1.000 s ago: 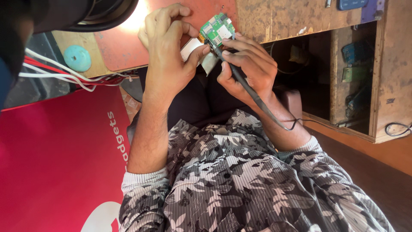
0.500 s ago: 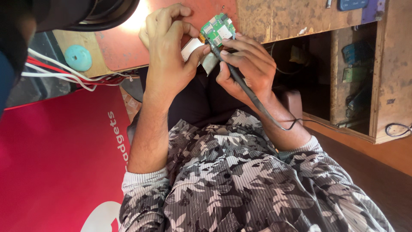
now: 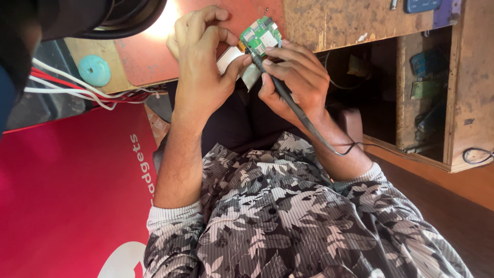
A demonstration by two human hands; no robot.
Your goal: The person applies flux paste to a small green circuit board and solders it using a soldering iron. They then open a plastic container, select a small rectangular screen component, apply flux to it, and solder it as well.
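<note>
1. Open wooden compartment (image 3: pixel 422 98) at the right of the bench, mouth facing the person. Inside, in shadow: a blue part (image 3: pixel 426 63) high up, a green flat part (image 3: pixel 424 88) just below it, more small parts lower down, too dark to tell apart.
2. On the bench top above that compartment, at the frame's upper edge: a blue flat device (image 3: pixel 422 5), only partly in view.
3. At the bench's near edge, over the red mat (image 3: pixel 149 56): small green circuit board (image 3: pixel 261 36), tilted, with a white strip (image 3: pixel 231 54) beneath it.
4. Left hand (image 3: pixel 198 67): closed, thumb pressed on the white strip, fingers curled over just beside the board's left edge.
5. Right hand (image 3: pixel 296 85): wrapped tight round a slim black tool (image 3: pixel 288 100), gripped like a pen, tip touching the board's lower edge.
6. Black cord (image 3: pixel 345 152) trailing from the tool along the right wrist and off toward the right.
7. Left of the hands: a teal round disc (image 3: pixel 94 70) on bare wood just beside the mat's edge; white and red wires (image 3: pixel 77 92) spilling over the bench edge below it.
8. Top left: a dark round lamp head (image 3: pixel 103 15), close over the mat, bright glare beside it.
9. Room for moving: hands close together, wrists hanging past the bench edge above the lap; red panel (image 3: pixel 67 195) near the left forearm, compartment wall well apart from the right hand.
10. Far right: a looped cable (image 3: pixel 476 154) resting at the compartment's outer corner.
</note>
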